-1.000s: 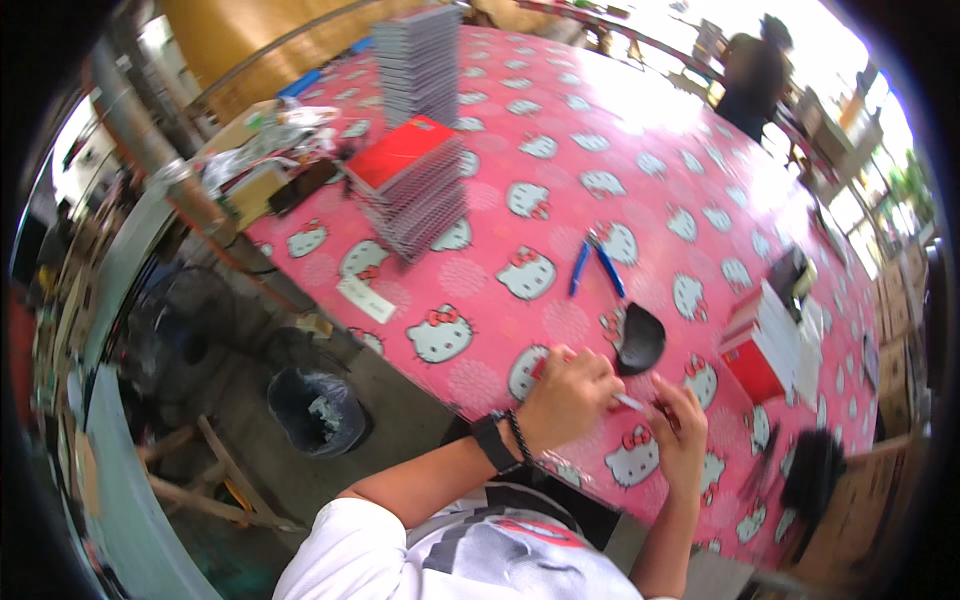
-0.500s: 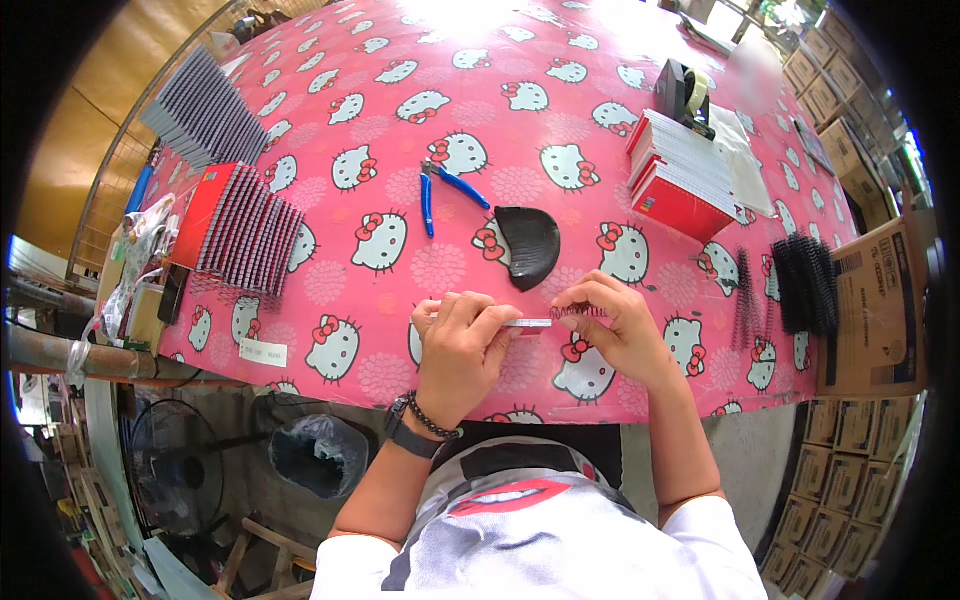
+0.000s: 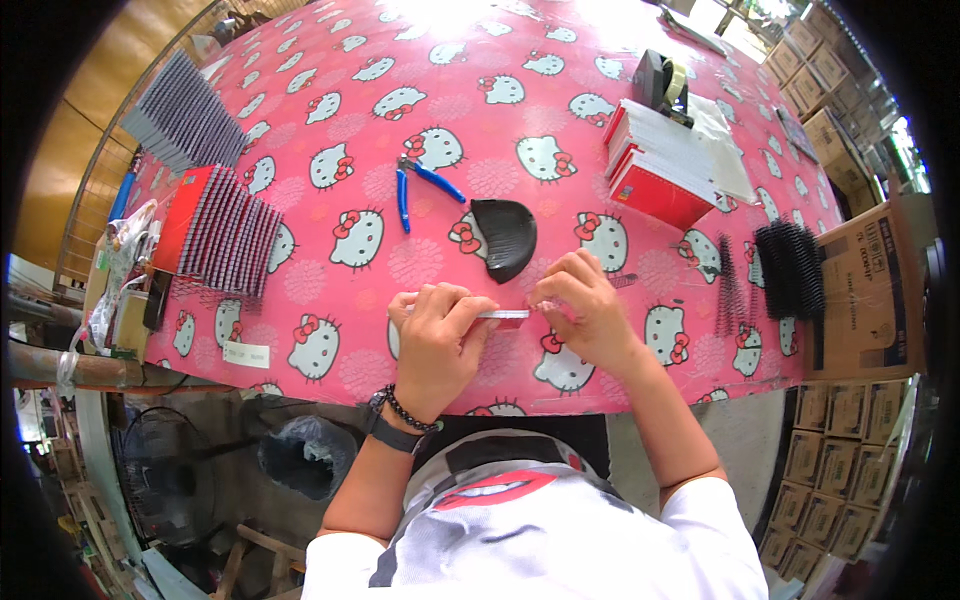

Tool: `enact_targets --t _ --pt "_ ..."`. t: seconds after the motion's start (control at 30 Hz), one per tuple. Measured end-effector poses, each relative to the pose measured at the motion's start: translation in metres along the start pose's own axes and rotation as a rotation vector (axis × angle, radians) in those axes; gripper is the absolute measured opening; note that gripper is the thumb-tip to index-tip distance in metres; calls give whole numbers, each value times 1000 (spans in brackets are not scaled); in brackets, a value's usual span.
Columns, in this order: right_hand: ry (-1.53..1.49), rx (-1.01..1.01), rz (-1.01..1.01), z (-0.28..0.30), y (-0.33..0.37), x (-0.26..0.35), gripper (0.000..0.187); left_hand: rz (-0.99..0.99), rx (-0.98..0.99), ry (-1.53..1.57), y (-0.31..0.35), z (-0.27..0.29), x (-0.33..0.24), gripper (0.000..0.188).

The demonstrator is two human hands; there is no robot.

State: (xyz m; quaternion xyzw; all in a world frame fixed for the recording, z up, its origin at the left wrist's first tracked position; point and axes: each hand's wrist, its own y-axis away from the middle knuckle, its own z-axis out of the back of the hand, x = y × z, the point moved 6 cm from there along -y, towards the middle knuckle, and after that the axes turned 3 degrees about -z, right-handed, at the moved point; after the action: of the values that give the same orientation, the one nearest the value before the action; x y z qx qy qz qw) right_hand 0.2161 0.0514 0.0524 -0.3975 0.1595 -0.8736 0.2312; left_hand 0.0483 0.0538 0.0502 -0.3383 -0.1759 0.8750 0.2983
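Note:
My left hand (image 3: 435, 330) is closed around a small red-covered booklet (image 3: 510, 317), its white page edge facing up. Close to the booklet's right end, my right hand (image 3: 583, 308) pinches a thin dark binding coil (image 3: 624, 280), part of which sticks out behind the fingers. Most of the coil is hidden by the hand, and I cannot tell whether its tip is in the booklet. Beyond my hands lie a black half-round tray (image 3: 506, 240) and blue-handled cutters (image 3: 428, 182) with their handles spread.
Coil-bound booklets (image 3: 228, 228) and another stack (image 3: 188, 112) stand on the left. Red-covered booklets (image 3: 662, 190) sit at right, by a tape dispenser (image 3: 655, 82). Black coils (image 3: 788, 275) are piled beside a cardboard box (image 3: 862, 295). A paper slip (image 3: 246, 355) lies near the table's front edge.
My right hand has moved close against the booklet's end. The coil, seen between my fingers before, now shows behind them. The whole view has shifted slightly.

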Motion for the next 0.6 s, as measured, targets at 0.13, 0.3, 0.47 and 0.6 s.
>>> enact_targets --t 0.13,0.3,0.47,0.6 --pt "-44 25 -12 -7 -1 1 25 6 -11 -19 3 1 3 18" --pt "-97 53 8 -3 3 2 24 -3 -36 -15 3 2 1 14" --pt "-98 39 20 -4 6 2 24 -20 -29 7 1 2 1 13" --pt "-113 168 16 -2 5 5 26 -25 -16 -19 0 4 0 16"
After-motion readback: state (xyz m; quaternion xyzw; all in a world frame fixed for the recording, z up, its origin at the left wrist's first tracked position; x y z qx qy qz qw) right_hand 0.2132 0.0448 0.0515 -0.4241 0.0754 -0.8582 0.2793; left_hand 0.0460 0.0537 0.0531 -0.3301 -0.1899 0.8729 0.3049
